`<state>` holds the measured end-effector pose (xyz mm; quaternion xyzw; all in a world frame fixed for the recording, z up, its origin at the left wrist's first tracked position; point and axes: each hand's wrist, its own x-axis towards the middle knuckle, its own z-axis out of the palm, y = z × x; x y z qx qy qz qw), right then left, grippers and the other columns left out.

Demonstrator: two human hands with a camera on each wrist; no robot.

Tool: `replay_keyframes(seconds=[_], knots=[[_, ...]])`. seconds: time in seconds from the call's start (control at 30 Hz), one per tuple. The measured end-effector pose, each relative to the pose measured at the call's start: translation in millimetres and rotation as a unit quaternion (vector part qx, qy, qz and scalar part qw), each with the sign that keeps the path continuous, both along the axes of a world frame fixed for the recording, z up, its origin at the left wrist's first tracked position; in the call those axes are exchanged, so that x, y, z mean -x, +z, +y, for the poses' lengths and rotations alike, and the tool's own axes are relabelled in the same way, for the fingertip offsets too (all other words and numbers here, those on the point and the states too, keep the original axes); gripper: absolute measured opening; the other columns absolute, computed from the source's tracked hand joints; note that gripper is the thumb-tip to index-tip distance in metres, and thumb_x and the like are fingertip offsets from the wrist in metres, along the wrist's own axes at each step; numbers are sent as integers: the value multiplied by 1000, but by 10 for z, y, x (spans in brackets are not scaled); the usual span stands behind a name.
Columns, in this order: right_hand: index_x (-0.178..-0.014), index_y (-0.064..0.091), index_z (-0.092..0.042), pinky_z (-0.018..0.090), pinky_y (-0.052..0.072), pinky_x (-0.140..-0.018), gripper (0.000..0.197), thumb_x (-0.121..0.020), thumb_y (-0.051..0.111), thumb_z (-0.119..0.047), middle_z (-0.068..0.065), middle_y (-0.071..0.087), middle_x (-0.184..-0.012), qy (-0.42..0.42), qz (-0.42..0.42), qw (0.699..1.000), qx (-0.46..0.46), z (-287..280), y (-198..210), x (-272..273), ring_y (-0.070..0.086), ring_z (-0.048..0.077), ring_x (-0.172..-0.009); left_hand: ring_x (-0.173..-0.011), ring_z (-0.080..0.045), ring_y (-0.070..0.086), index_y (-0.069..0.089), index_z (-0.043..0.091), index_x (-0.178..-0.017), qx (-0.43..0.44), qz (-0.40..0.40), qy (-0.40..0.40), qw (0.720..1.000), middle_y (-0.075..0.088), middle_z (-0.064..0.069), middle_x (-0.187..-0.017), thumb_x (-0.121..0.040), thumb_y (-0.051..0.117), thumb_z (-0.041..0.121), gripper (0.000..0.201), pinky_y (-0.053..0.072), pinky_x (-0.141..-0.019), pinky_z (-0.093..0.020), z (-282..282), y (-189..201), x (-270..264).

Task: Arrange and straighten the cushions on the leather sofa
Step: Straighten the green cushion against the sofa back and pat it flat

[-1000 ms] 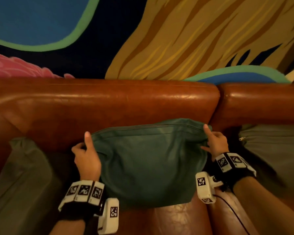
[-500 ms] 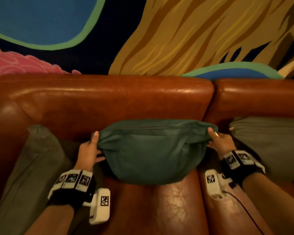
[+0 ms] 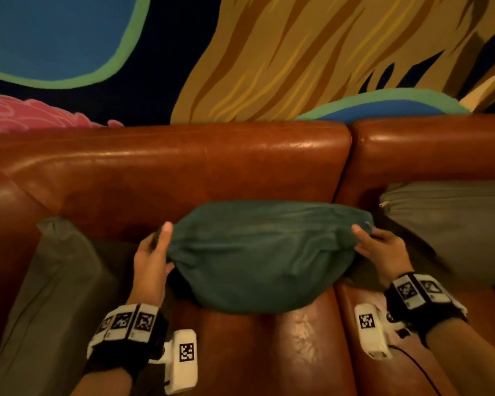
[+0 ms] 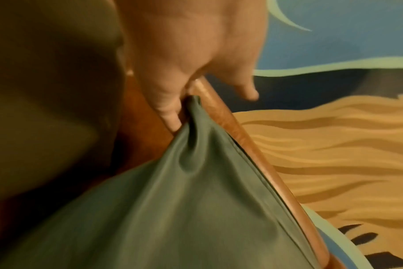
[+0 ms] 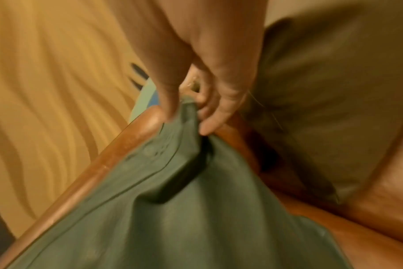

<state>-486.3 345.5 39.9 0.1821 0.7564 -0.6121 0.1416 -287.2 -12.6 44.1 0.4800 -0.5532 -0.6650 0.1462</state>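
A dark teal cushion (image 3: 257, 252) leans against the backrest of the brown leather sofa (image 3: 183, 172), squashed into a low mound on the seat. My left hand (image 3: 155, 250) pinches its upper left corner, thumb raised; in the left wrist view that hand (image 4: 184, 60) bunches the teal fabric (image 4: 191, 200). At the upper right corner my right hand (image 3: 380, 247) pinches the cushion too, and the right wrist view shows its fingers (image 5: 209, 102) curled round the gathered cloth (image 5: 196, 209).
An olive cushion (image 3: 52, 295) lies at the sofa's left arm. A grey-olive cushion (image 3: 455, 232) with a zip pull stands on the right seat section. A seam (image 3: 340, 338) divides the two seat sections. A painted mural wall (image 3: 269, 52) rises behind the backrest.
Both hands have lowered the teal cushion against the backrest, and it has squashed from a taller shape into a lower, wider mound. The hands keep their corner grips.
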Motion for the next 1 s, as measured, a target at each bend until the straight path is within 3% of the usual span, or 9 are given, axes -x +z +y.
replay_keyframes(seconds=[0.13,0.27,0.4,0.47,0.53,0.67,0.77,0.9,1.0], knots=[[-91,60,-6,9,50,-50,11,-86,70,-6,-1,67,-70,38,85,996,16,-13,366,37,61,-3,-48,-69,2,67,45,10,-135,75,37,-8,996,67,-7,-98,-82,67,-4,60,56,-61,-18,-55,11,-138],[-106,59,-10,10,51,-55,13,-93,63,-10,3,66,-91,-13,111,991,71,-8,330,55,65,-2,-60,-65,-5,62,53,10,-126,122,31,83,989,65,-11,-99,-84,72,24,48,51,-52,-16,-91,29,-243],[-103,64,-11,17,55,-62,21,-87,70,-23,5,68,-98,-4,-9,995,96,-254,67,-108,67,21,-93,-78,-7,58,61,10,-113,85,-30,-114,989,65,-8,-105,-94,57,19,20,46,-54,-17,204,-54,-136],[-90,65,-10,11,52,-56,4,-93,62,-9,-1,65,-85,8,29,999,39,-315,187,-135,65,17,-84,-79,-4,61,61,6,-114,129,-5,-107,986,68,-5,-100,-92,59,6,22,49,-57,-12,203,-21,-142],[-83,63,-15,7,49,-58,17,-95,59,-4,-5,65,-82,-8,96,995,38,-257,295,-142,67,2,-73,-69,3,63,65,9,-103,158,20,-71,985,70,6,-86,-88,65,5,16,50,-55,-12,144,-5,-236],[-89,67,-17,16,55,-66,4,-88,69,-21,-9,76,-82,28,85,995,51,-77,142,-348,70,0,-75,-51,0,61,65,6,-99,185,-83,-104,974,69,-1,-79,-82,73,13,20,46,-44,-12,161,-129,-507],[-109,63,-6,34,57,-73,24,-87,71,-10,8,70,-105,57,-11,997,-51,59,-64,-370,67,22,-87,-64,-14,64,64,8,-100,111,-170,-200,958,71,-16,-98,-77,78,14,28,52,-49,-18,144,-269,-527],[-130,43,-13,10,52,-66,61,-81,62,18,-4,60,-98,108,29,992,-66,91,118,-207,64,3,-82,-101,-14,67,62,12,-114,43,-51,-167,984,71,-1,-111,-67,84,8,53,54,-87,-30,156,-99,-290],[-120,49,-13,21,49,-44,26,-95,53,-8,0,64,-75,58,-9,998,15,-72,324,-66,62,3,-51,-92,-11,66,61,21,-107,-43,-11,-34,998,69,3,-103,-87,62,46,33,53,-73,-30,146,143,-80]])
